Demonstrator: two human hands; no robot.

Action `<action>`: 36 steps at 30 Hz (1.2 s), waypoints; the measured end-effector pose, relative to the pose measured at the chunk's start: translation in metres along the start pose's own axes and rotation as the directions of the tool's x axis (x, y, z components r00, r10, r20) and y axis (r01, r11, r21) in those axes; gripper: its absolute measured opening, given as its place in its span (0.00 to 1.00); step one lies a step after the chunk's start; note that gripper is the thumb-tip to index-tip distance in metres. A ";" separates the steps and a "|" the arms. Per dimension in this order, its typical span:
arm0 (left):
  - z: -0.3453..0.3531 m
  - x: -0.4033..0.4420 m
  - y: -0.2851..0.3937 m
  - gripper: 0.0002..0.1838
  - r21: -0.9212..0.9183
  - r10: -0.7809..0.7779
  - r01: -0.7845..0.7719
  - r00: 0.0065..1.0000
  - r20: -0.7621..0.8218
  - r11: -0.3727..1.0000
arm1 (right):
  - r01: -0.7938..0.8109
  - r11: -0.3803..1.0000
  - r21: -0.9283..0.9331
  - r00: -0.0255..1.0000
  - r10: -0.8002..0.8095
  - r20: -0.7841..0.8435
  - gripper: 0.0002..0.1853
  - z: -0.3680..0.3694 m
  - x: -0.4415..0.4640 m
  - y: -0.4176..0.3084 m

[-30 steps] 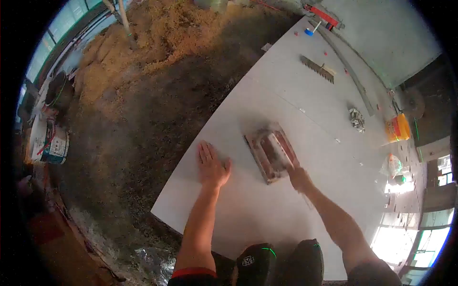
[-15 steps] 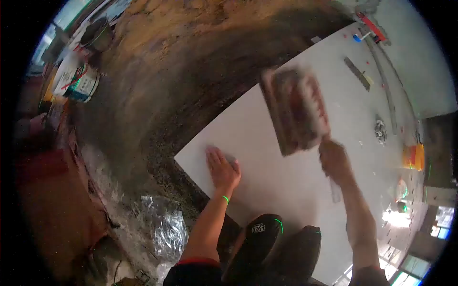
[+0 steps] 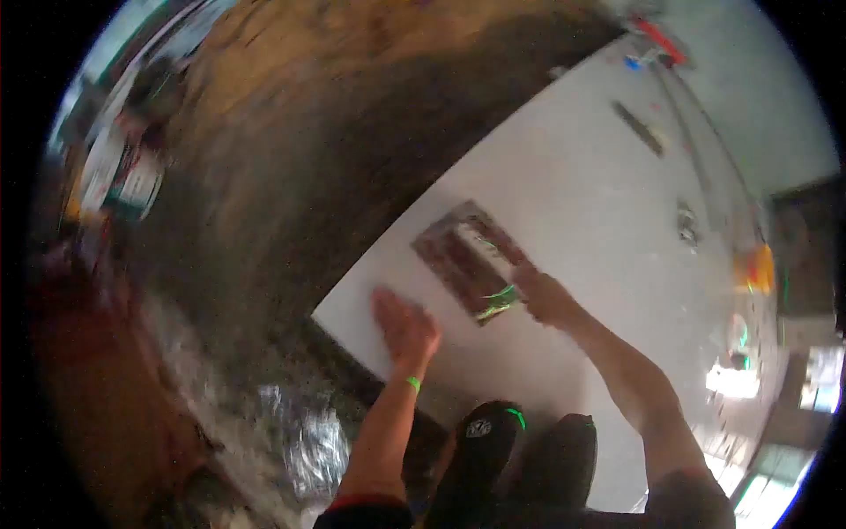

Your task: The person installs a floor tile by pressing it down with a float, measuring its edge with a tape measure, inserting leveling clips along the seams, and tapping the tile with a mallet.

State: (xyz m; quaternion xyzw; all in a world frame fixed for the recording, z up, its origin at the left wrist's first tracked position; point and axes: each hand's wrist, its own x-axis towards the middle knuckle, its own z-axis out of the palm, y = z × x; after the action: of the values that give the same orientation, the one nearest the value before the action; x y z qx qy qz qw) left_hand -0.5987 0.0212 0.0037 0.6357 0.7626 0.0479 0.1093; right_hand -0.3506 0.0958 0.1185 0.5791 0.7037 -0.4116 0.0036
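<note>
Under both hands spreads a large white slab [image 3: 546,176], its near-left corner beside dark, rough ground. My left hand [image 3: 405,331] rests flat on the slab near that corner, fingers stretched out and a little blurred. The fingers of my right hand [image 3: 546,298] are wrapped round the handle of a flat, rectangular paddle-like tool [image 3: 449,264]. Its broad brownish plate lies over the slab, to the right of and beyond my left hand. A pale bar runs along the plate. Whether the plate touches the slab I cannot tell.
Farther up the slab are a toothed strip [image 3: 639,128], a red tool [image 3: 661,42] and a crumpled shiny item [image 3: 686,222]. A yellow container [image 3: 755,269] stands at the right. Left are a white bucket [image 3: 137,181] and clear plastic [image 3: 315,450]; sandy ground [image 3: 352,35] lies beyond.
My right hand has brought the paddle-like tool from a raised position down and left, closer to my left hand. My left hand stays on the slab. The view has shifted slightly.
</note>
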 end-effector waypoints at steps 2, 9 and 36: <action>-0.005 0.001 0.005 0.42 -0.067 -0.113 0.117 0.992 0.060 0.991 | 0.069 0.982 0.178 0.995 -0.056 -0.079 0.15 -0.040 -0.015 -0.041; -0.028 0.004 0.010 0.42 0.020 0.005 -0.007 0.996 0.091 1.000 | 0.085 0.989 0.123 0.746 0.019 -0.665 0.29 -0.099 -0.071 -0.044; 0.041 -0.050 0.217 0.44 0.063 0.618 -0.641 0.758 0.206 0.765 | 0.603 0.328 0.727 -0.284 0.940 -0.188 0.22 0.208 -0.675 0.138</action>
State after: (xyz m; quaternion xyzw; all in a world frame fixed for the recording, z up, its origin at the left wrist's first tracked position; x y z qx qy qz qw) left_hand -0.3729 0.0103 0.0155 0.8626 0.4929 -0.0233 0.1111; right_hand -0.1137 -0.5746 0.2267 0.6827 -0.1479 -0.0502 -0.7138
